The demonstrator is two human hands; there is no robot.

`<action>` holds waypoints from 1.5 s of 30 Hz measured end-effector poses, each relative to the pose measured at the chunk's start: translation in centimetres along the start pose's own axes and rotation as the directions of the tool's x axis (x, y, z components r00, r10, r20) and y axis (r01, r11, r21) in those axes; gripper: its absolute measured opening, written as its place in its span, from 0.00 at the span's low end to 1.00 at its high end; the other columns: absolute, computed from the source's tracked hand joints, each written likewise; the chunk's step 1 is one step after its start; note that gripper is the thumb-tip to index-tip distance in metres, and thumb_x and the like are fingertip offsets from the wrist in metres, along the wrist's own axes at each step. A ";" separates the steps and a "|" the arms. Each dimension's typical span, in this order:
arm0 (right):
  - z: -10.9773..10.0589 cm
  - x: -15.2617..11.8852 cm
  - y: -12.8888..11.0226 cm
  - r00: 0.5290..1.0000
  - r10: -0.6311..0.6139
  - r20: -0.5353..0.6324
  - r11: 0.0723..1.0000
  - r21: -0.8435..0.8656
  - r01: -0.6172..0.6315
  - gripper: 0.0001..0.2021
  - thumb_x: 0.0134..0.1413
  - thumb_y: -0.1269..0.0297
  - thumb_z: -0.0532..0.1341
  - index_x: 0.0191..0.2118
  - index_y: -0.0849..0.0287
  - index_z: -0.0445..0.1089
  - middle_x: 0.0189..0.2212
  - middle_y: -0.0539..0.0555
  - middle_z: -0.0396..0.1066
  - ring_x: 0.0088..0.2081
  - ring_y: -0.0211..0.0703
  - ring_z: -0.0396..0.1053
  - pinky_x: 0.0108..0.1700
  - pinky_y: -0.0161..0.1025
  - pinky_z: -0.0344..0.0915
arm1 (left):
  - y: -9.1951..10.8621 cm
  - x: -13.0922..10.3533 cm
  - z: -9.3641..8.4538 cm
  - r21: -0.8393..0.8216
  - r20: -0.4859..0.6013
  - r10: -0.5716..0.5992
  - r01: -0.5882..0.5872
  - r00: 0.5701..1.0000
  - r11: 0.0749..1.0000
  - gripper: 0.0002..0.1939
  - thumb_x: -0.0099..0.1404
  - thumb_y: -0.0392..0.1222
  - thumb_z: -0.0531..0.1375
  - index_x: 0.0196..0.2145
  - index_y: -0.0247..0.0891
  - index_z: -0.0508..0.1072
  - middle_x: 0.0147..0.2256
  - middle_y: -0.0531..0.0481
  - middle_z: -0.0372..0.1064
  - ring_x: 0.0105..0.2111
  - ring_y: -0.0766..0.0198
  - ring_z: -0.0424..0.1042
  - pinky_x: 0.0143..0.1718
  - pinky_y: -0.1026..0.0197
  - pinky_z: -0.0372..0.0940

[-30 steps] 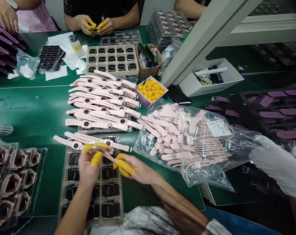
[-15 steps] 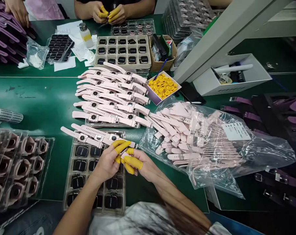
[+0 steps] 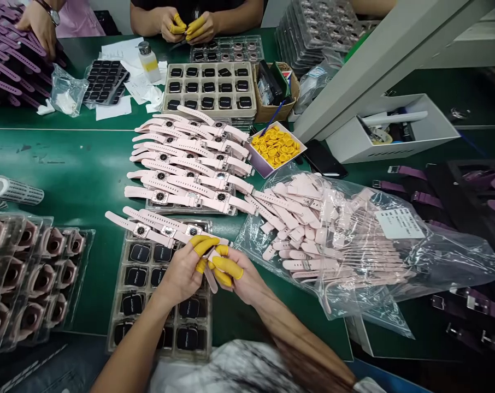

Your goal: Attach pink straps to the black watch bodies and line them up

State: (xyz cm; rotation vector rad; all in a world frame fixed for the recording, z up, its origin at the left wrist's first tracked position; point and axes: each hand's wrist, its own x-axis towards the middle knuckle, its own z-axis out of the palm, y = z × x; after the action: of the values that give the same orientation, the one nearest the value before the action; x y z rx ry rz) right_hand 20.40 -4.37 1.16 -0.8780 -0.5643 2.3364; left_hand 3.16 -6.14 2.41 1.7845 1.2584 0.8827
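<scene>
Yellow finger covers sit on the fingertips of both my hands. My left hand [image 3: 185, 272] pinches a watch [image 3: 208, 252], mostly covered by the fingers. My right hand [image 3: 241, 274] meets it from the right, closed on a pale pink watch strap [image 3: 210, 279], whose end hangs down between the hands. Beneath my left wrist lies a compartment tray [image 3: 121, 273] of black watch bodies. Across its far end rest several watches with pink straps [image 3: 161, 221]. Just beyond, more strapped watches [image 3: 190, 158] lie in rows on another tray.
To the right, a clear plastic bag [image 3: 448, 262] spills loose pink straps [image 3: 308, 229]. Behind it stands a small box of yellow finger covers [image 3: 276, 144]. Clear trays [image 3: 30, 273] are at left. A slanted grey post [image 3: 370, 71] crosses the right side. A co-worker's hands [image 3: 188, 27] work opposite.
A pink strap end now shows hanging below my fingers, where it was hidden before. Both hands stay together over the tray. The whole view has shifted slightly.
</scene>
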 end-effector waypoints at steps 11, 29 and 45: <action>0.4 0.0 -0.1 0.998 -0.045 0.052 0.998 0.041 0.043 0.14 0.61 0.55 0.65 0.30 0.58 0.68 0.13 0.41 0.57 0.14 0.30 0.47 0.18 0.31 0.50 | 0.3 0.1 0.2 0.040 0.025 0.017 -0.018 1.000 0.999 0.26 0.73 0.30 0.49 0.65 0.43 0.64 0.57 0.40 0.70 0.56 0.57 0.72 0.58 0.54 0.70; 0.4 -0.7 -1.1 0.991 0.113 -0.070 0.993 0.040 -0.111 0.15 0.57 0.53 0.68 0.31 0.58 0.66 0.14 0.40 0.54 0.16 0.29 0.43 0.17 0.28 0.41 | 1.2 0.0 -0.9 0.322 0.206 0.018 -0.086 0.978 0.943 0.30 0.70 0.35 0.54 0.68 0.38 0.59 0.54 0.35 0.67 0.55 0.46 0.70 0.56 0.43 0.71; 1.0 -3.7 -1.3 0.997 0.048 -0.059 0.998 0.045 -0.045 0.15 0.59 0.51 0.66 0.31 0.58 0.69 0.14 0.41 0.56 0.15 0.29 0.45 0.16 0.29 0.44 | 4.0 -0.1 -1.2 0.198 0.259 0.060 -0.114 0.964 0.973 0.36 0.70 0.36 0.52 0.73 0.44 0.50 0.58 0.36 0.65 0.58 0.46 0.69 0.56 0.45 0.71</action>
State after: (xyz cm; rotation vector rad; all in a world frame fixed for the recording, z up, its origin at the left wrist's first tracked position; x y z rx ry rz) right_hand 22.51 -5.94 4.26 -0.9475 -0.4712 2.3463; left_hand 3.77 -6.89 6.49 2.0615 1.1488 0.5611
